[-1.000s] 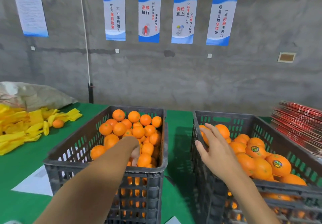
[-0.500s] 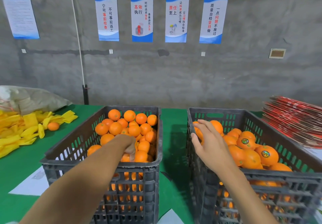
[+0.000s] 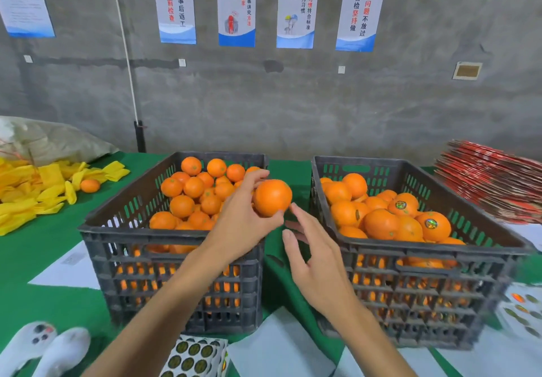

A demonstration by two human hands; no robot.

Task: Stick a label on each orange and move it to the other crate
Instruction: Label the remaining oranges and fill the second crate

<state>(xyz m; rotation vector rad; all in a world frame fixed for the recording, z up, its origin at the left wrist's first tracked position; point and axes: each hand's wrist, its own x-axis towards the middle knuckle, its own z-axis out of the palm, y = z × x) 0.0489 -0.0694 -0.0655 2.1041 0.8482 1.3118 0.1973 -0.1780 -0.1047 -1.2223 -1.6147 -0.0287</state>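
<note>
My left hand grips a plain orange held in the air over the gap between two dark plastic crates. The left crate holds several unlabelled oranges. The right crate holds oranges, some with round shiny labels. My right hand hovers just right of and below the held orange, fingers spread, one fingertip close to the fruit. I cannot tell whether a label is on that fingertip. A sheet of round labels lies at the near edge.
Another label sheet lies at the right edge. Yellow wrappers and a loose orange sit on the green table at left. A stack of red cardboard is at right. White paper sheets lie by the crates.
My left hand has come up out of the left crate holding an orange. My right hand has moved from over the right crate to beside that orange. The view has tilted down.
</note>
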